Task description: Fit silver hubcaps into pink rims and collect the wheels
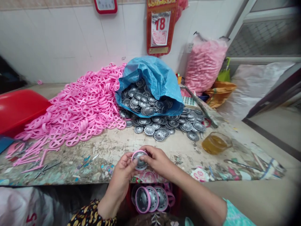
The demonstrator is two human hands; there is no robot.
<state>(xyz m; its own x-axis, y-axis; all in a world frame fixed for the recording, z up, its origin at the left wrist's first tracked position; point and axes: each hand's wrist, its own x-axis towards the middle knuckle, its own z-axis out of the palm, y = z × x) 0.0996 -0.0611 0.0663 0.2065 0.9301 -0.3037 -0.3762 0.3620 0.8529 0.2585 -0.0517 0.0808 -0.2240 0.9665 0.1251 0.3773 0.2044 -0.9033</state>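
Observation:
Over the table's front edge, both my hands hold one small toy wheel, a silver-grey disc seated in a pink rim. My left hand grips it from the left, thumb on its face. From the right, my right hand presses its thumb onto the grey disc, fingers curled behind the rim. Below them, a red container holds several pink-rimmed wheels with grey discs. Beyond my hands lie loose grey discs, with more spilling from a blue plastic bag. A heap of pink spoked rings is at the left.
Pink rods and a red scoop-like tray are on the left. A glass cup of amber liquid stands on the right, near a dark bar. Behind are a bag of pink pieces and a tiled wall.

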